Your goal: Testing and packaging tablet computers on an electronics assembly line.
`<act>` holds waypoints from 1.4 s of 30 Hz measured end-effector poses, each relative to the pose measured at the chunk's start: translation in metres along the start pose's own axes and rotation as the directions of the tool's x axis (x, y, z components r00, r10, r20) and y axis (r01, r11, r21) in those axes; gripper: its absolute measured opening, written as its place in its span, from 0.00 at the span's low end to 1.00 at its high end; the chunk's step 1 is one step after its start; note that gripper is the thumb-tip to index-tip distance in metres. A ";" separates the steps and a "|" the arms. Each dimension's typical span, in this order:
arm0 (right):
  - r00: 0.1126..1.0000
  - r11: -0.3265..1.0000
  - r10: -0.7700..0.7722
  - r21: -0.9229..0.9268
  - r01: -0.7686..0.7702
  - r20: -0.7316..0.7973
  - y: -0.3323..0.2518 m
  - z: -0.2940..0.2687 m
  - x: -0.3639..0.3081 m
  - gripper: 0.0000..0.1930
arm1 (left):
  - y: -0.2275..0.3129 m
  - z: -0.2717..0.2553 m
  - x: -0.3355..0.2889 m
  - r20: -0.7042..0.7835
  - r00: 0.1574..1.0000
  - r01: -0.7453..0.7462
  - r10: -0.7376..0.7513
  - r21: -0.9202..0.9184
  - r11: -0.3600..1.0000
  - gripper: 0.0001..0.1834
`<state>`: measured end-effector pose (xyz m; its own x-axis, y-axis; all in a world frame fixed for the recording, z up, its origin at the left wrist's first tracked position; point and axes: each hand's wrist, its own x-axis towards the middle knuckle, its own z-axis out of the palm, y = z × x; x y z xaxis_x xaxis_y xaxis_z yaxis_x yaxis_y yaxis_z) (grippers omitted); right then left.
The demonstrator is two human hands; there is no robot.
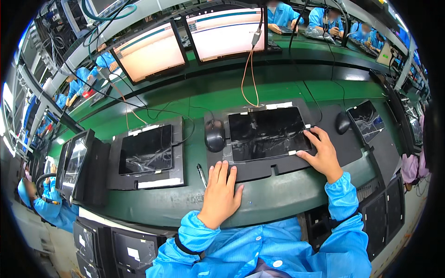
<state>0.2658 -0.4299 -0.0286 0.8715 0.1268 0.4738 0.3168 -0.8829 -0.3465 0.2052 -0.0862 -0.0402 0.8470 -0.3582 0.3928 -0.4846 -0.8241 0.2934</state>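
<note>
A dark, glossy flat screen panel (pixel 266 133) lies on a black foam pad (pixel 252 171) in front of me, with small white tabs at its edges. My right hand (pixel 321 154) rests at the panel's right edge, thumb near the lower right corner and index finger higher up, fingers apart. My left hand (pixel 220 192) lies flat over the near edge of the pad and the green bench, holding nothing. Beside its fingers is a dark pen (pixel 201 175). A black computer mouse (pixel 215 135) sits just left of the panel.
A second dark panel (pixel 146 149) lies on a foam pad at left, near a black foam rack (pixel 88 167) holding upright panels. Two lit monitors (pixel 227 34) stand behind. Another mouse (pixel 343 123) and a smaller panel (pixel 366 120) are at right. Cables hang over the bench.
</note>
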 end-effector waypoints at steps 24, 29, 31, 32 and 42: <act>0.988 0.989 -0.149 0.002 0.149 -0.047 0.001 0.001 0.000 0.29 | 0.007 0.003 0.016 -0.141 0.990 -0.003 0.013 0.072 0.997 0.30; 0.995 0.996 -0.088 0.006 0.089 -0.036 0.001 0.001 -0.001 0.32 | 0.007 0.003 0.016 -0.149 0.988 -0.025 0.043 0.116 0.993 0.29; 0.993 0.993 -0.114 0.009 0.114 -0.037 0.001 0.002 -0.002 0.32 | 0.006 0.004 0.015 -0.171 0.984 -0.023 0.040 0.105 0.994 0.30; 0.996 0.996 -0.085 0.001 0.085 -0.030 0.001 0.002 -0.003 0.33 | 0.006 0.004 0.014 -0.169 0.985 -0.029 0.045 0.099 0.995 0.30; 0.994 0.997 -0.083 -0.012 0.082 -0.065 -0.002 0.001 -0.002 0.31 | 0.006 0.002 0.013 -0.187 0.979 -0.062 0.075 0.075 0.995 0.29</act>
<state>0.2640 -0.4277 -0.0292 0.8160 0.1696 0.5526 0.3829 -0.8748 -0.2968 0.2141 -0.0969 -0.0351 0.7524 -0.3305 0.5698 -0.5182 -0.8309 0.2024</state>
